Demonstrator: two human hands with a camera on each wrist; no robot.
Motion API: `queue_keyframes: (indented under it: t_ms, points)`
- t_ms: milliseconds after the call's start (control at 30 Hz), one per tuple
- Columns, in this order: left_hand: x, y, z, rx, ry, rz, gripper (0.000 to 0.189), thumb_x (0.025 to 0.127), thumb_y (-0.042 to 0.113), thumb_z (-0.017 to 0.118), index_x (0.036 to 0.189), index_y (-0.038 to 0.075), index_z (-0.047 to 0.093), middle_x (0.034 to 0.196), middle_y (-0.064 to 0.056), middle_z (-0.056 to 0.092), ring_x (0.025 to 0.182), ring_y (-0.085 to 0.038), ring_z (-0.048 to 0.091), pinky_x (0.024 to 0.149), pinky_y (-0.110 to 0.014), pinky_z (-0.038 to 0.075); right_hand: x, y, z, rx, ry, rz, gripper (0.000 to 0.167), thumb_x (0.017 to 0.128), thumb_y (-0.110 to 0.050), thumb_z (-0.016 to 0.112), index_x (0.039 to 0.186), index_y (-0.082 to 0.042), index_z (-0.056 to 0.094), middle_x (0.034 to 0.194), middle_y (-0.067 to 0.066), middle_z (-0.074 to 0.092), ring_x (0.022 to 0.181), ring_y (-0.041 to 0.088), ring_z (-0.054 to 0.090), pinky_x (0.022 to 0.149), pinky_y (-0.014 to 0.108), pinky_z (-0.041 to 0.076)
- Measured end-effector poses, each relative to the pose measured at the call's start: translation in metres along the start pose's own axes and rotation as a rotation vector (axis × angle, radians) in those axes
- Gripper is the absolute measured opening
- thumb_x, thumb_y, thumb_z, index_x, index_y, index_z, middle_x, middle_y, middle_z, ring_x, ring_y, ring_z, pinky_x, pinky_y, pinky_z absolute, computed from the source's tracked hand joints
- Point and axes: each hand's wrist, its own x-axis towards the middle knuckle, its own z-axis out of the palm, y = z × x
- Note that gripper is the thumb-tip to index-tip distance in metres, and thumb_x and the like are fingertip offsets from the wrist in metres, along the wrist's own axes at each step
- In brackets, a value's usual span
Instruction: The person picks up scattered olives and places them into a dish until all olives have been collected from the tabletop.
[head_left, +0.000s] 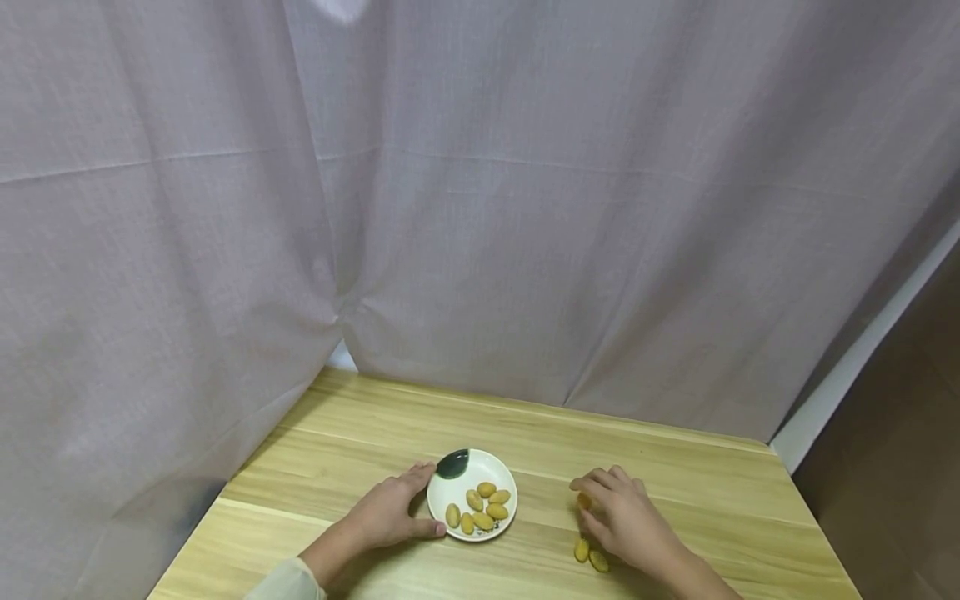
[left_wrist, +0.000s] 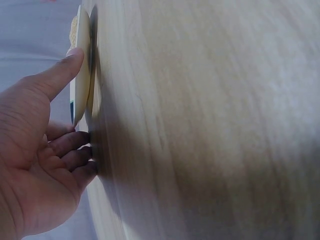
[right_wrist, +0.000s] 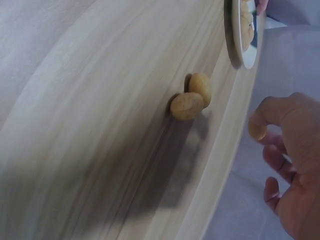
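Observation:
A small round white plate (head_left: pixel 480 464) with a dark green patch holds several yellow-brown oval nut-like pieces (head_left: pixel 483 521). At its left side my left hand (head_left: pixel 386 512) holds the rim, thumb at the near edge and index finger at the far edge. The left wrist view shows the thumb against the plate (left_wrist: pixel 82 95) and the other fingers down by the table. To the right of the plate, my right hand (head_left: pixel 626 517) pinches one oval piece (right_wrist: pixel 257 131) between thumb and index finger, above the table. Two more oval pieces (right_wrist: pixel 192 100) lie together on the wood below that hand.
The light wooden table (head_left: pixel 547 433) has a rounded far right corner. Grey curtains (head_left: pixel 487 250) hang along its back and left side. A dark brown surface (head_left: pixel 892 450) stands beyond the right edge.

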Motion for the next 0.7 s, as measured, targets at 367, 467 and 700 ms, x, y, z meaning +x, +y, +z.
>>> queue_keyframes:
  t_ms: [367, 467, 700]
  points:
    - [-0.001, 0.001, 0.001, 0.01, -0.001, 0.005, 0.111, 0.085, 0.057, 0.092, 0.163, -0.007, 0.046, 0.168, -0.029, 0.05, 0.158, -0.046, 0.048, 0.131, -0.065, 0.04, 0.014, -0.012, 0.003, 0.101, 0.047, -0.087, 0.045, 0.082, -0.012, 0.096, 0.122, -0.021, 0.08, 0.117, -0.011, 0.078, 0.099, 0.005, 0.058, 0.078, 0.027, 0.049]
    - [-0.001, 0.0, 0.001, 0.008, -0.003, 0.004, 0.111, 0.086, 0.057, 0.092, 0.164, -0.006, 0.046, 0.168, -0.028, 0.049, 0.159, -0.046, 0.048, 0.131, -0.064, 0.04, 0.018, -0.016, 0.003, 0.121, 0.036, -0.084, 0.045, 0.082, -0.012, 0.096, 0.122, -0.022, 0.08, 0.117, -0.011, 0.077, 0.1, 0.005, 0.058, 0.079, 0.028, 0.049]
    - [0.0, 0.001, 0.001, 0.006, -0.004, -0.001, 0.111, 0.085, 0.059, 0.091, 0.164, -0.005, 0.046, 0.169, -0.028, 0.049, 0.159, -0.046, 0.047, 0.131, -0.065, 0.04, 0.026, -0.025, 0.005, 0.149, 0.018, -0.094, 0.043, 0.084, -0.013, 0.095, 0.123, -0.019, 0.08, 0.118, -0.01, 0.079, 0.1, 0.005, 0.058, 0.081, 0.03, 0.051]
